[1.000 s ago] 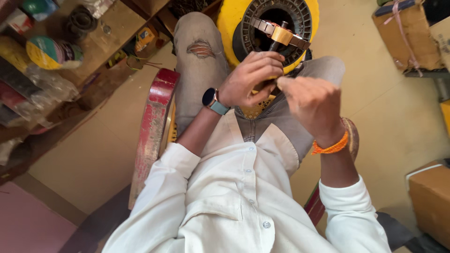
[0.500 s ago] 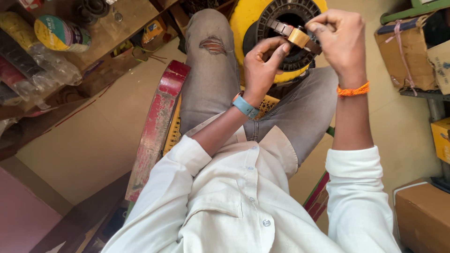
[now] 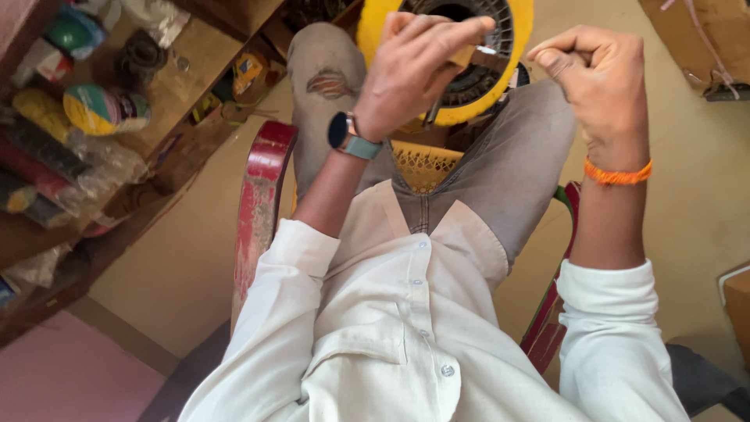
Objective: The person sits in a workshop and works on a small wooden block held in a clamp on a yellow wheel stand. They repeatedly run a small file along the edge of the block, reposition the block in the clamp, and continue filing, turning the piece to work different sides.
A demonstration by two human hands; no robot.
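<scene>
**Both hands raised over a yellow wheel, tan strip pinched between them**

At upper centre of the frame, left hand raised with fingers curled and fingertips closed on a small tan strip, wrist wearing a dark smartwatch on a grey-blue band. Just right of it, right hand closed in a loose fist, thumb and forefinger pinched together near the strip's far end; whether they actually grip it cannot be told. Orange thread bracelet around the right wrist. Strip held directly in front of the dark grille at the hub of a round yellow wheel, which sits at the top edge of the frame between the knees, partly hidden by the left hand. Below the hands, grey jeans with a tear at one knee, and a patch of yellow plastic mesh showing between the thighs. Lower down, white buttoned shirt with sleeves rolled up the forearms. Red worn chair arm left of centre, another sliver of red at right. Along the upper left, wooden shelf crowded with tape rolls, a coil of black wire and plastic-wrapped bundles. At upper right, corner of a cardboard box on the tan floor.
</scene>
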